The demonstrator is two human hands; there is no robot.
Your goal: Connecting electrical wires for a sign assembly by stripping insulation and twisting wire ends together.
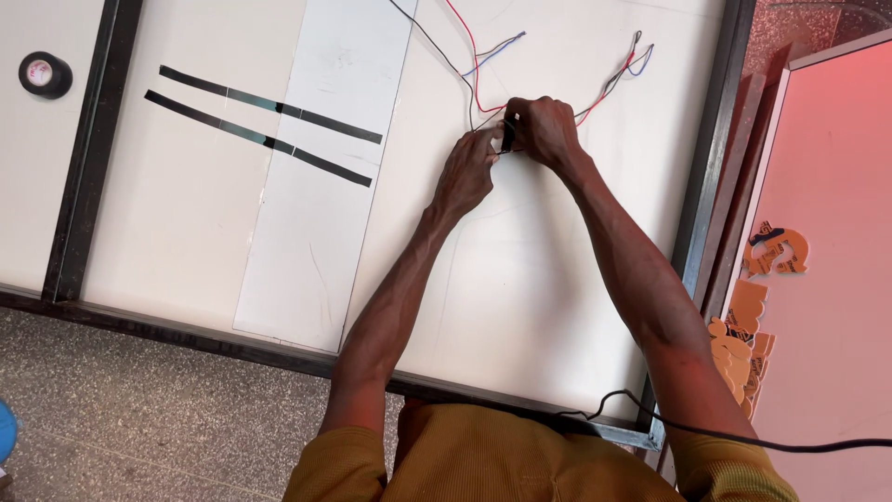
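Note:
Both hands meet over a white panel (520, 279) with a black frame. My left hand (467, 172) and my right hand (544, 128) pinch a small black piece, likely tape, around a junction of thin wires (476, 74). Red, black, blue and grey wires fan out above the hands, one bundle going up left and another (624, 70) up right. The spot where the wires join is hidden by my fingers.
Two long black tape strips (265, 121) lie diagonally at the left of the panel. A black tape roll (45, 74) sits at far left. A black cable (743, 437) crosses the lower right. Orange cut-out shapes (757, 307) lie on a pinkish board at right.

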